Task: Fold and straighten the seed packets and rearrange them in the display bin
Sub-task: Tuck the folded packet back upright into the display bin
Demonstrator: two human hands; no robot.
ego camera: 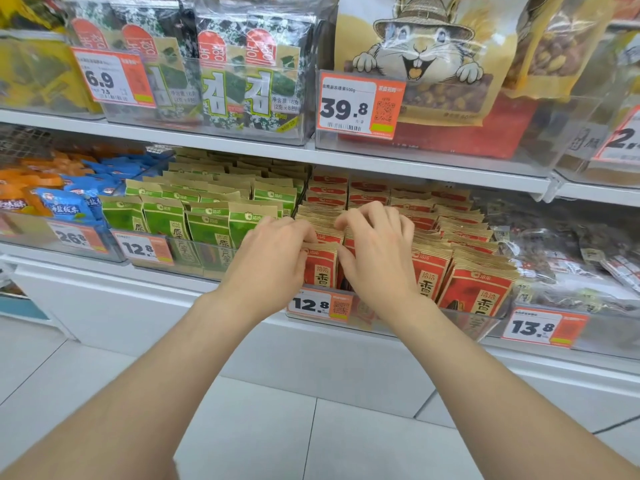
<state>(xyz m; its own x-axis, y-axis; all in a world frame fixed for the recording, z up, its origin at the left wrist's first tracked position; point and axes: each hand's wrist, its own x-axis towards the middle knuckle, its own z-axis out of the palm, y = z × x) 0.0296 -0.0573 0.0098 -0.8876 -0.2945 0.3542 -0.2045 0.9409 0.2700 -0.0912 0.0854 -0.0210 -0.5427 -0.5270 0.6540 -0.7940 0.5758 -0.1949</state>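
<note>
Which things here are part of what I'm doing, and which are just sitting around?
In the job: red seed packets, display bin, left hand, right hand.
Just there: green packets, seaweed packs, cartoon-animal bag, blue snack packs.

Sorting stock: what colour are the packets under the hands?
Seed packets: red, brown tops; head view.

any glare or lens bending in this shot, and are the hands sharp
Head view: wide-angle distortion tilts and slightly bows the shelf edge; glare streaks the clear film over the seaweed packs; lighting is even, shadows soft; left hand, right hand and red seed packets are sharp.
</note>
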